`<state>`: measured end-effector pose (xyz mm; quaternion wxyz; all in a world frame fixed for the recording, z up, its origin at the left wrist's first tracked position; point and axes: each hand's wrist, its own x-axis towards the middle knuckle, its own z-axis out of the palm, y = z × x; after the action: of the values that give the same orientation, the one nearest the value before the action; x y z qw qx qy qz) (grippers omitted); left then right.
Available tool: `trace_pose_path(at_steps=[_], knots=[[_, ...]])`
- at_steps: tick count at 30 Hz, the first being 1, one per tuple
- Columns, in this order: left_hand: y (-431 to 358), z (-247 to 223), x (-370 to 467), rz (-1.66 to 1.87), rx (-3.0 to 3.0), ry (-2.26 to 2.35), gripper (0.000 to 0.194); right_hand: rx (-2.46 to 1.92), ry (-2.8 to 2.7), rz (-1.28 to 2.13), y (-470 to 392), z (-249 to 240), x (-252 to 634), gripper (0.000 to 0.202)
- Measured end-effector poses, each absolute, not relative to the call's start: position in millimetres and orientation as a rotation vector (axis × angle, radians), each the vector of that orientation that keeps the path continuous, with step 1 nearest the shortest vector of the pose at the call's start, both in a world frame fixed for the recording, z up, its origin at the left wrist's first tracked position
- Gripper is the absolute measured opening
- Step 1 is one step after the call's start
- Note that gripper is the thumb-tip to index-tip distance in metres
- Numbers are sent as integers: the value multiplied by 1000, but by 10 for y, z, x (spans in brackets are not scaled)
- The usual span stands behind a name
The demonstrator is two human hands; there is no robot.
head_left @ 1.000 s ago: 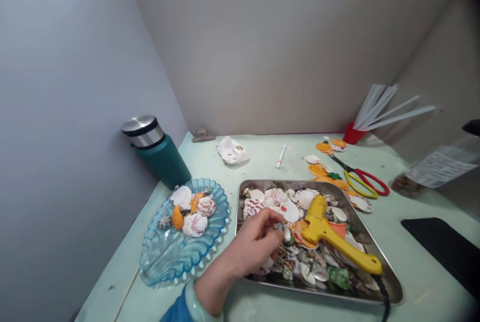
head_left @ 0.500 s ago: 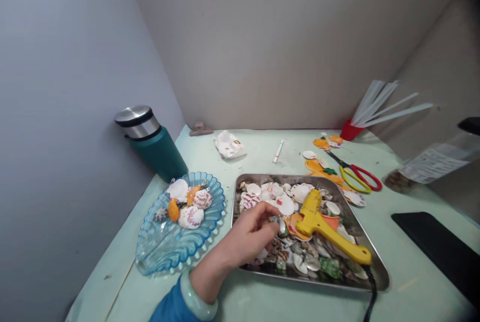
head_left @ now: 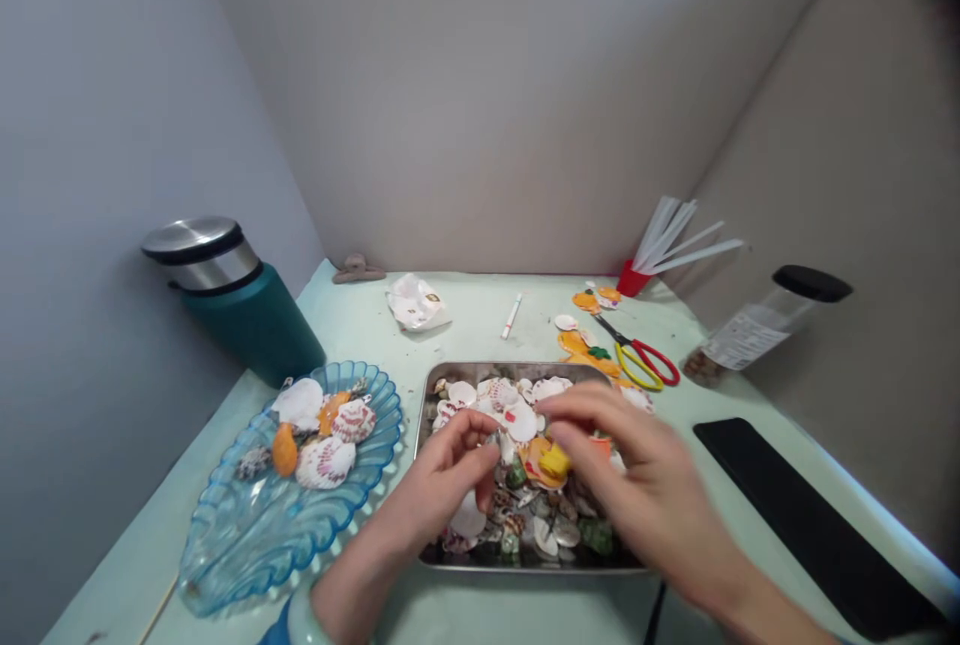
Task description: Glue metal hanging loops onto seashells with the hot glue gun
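The left hand (head_left: 454, 465) is curled, thumb and fingertips nearly meeting on a small grey piece (head_left: 493, 438), too small to identify, over the tray (head_left: 525, 569). The right hand (head_left: 652, 495) is bent and blurred just beside it, thumb and forefinger slightly parted; I cannot tell whether it has hold of anything.

The grey piece looks light and stiff, likely a bit slippery and easily lost — a fingertip pinch at its edge should suit it. The shells (head_left: 497, 392) in the tray seem hard but brittle along their thin rims, so the thicker base looks the safer hold.

Those shells overlap too much to count. The one blue dish (head_left: 240, 545) carries about six pieces: one white, two orange, two striped, one dark and knobbly. On the tabletop (head_left: 472, 335) I count one each of scissors (head_left: 637, 360), marker (head_left: 512, 316), flask (head_left: 247, 315), jar (head_left: 750, 335), clip (head_left: 358, 269), crumpled wrapper (head_left: 416, 305) and red cup (head_left: 633, 278) — the cup's white sticks (head_left: 664, 233) bunch too closely to number.
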<state>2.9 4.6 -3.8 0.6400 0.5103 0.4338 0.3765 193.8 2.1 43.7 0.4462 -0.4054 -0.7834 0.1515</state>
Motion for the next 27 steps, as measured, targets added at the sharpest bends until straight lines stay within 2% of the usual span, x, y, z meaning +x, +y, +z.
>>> trace_pose_path(at_steps=[2,6,14,21,25,27], knots=[[53,-50,24,877,1147,971,25,-1007,-1979,484,48,271,1856,9],[62,-68,24,901,1111,946,23,-994,-2029,596,79,-18,1747,26],[63,-49,30,883,1134,982,19,-884,-2062,692,110,-31,1756,40],[68,-40,30,844,1126,1020,24,-1026,-2001,465,103,-126,1769,19],[69,-37,32,856,1127,1010,26,-985,-2004,495,88,-126,1758,9],[72,-27,37,870,1131,1006,26,-928,-2018,543,81,-106,1747,11]])
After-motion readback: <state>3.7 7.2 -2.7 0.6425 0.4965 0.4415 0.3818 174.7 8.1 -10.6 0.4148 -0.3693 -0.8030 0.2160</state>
